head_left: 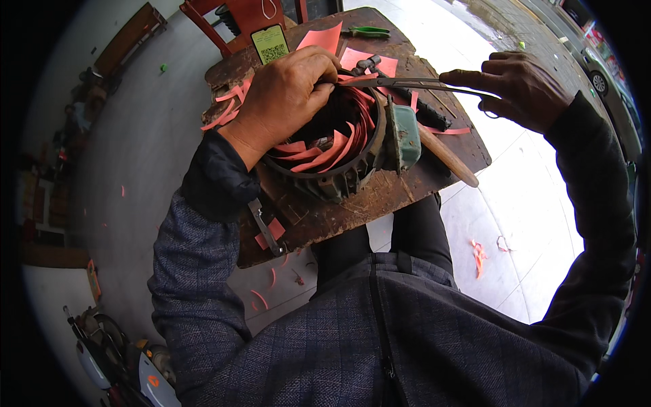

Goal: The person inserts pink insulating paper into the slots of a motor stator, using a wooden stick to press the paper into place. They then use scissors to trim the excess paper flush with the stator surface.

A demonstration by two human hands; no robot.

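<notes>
A round motor stator [333, 186] lies on a worn wooden table [420, 186], its open end up. Pink paper strips [337, 150] stand curled around its inside, and a green box [407, 139] juts from its right side. My left hand [288, 95] is closed at the far rim, pinching a pink paper strip [359, 79]; its fingertips are partly hidden. From the right, my right hand [522, 88] grips scissors [424, 82] by the handle loops. The long blades reach over the rim to the strip beside my left fingers.
Pink sheets [323, 36], a green-handled tool [366, 32] and a card or phone with a square code [270, 45] lie at the far side. A wooden handle [449, 157] sticks out rightward. Near left rests a flat metal tool [266, 227]. Pink scraps [479, 258] litter the floor.
</notes>
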